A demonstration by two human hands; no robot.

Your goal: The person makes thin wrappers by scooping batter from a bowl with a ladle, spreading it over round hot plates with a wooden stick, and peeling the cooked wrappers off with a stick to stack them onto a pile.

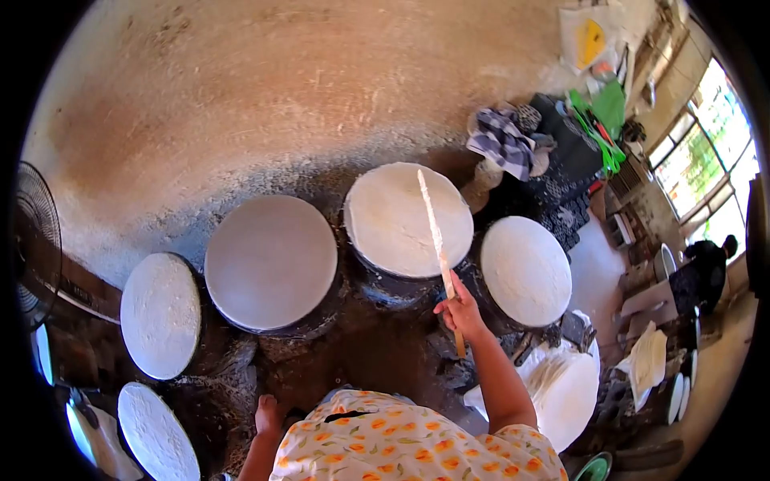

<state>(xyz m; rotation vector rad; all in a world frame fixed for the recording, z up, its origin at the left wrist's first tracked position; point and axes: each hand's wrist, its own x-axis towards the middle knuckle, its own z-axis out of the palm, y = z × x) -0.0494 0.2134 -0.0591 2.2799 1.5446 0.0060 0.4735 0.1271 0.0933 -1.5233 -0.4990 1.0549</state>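
My right hand [461, 309] is closed around the lower end of a long, thin wooden stick [434, 224], whose upper length is coated in white. The stick points away from me across a round, white-topped drum-like stand [393, 216], though I cannot tell whether it touches the surface. To the right of this hand is another round white top [526, 271]. My left hand [269, 414] hangs low beside my body, near a smooth greyish round top [271, 262]. Its fingers point away and are too small to make out.
More round white tops [160, 316] curve along the left, with a fan [36, 240] beyond them. A pile of white sheets [561, 393] lies at the right. Cloths [504, 143] and a dark bin [565, 132] stand behind. A person [706, 272] is near the window.
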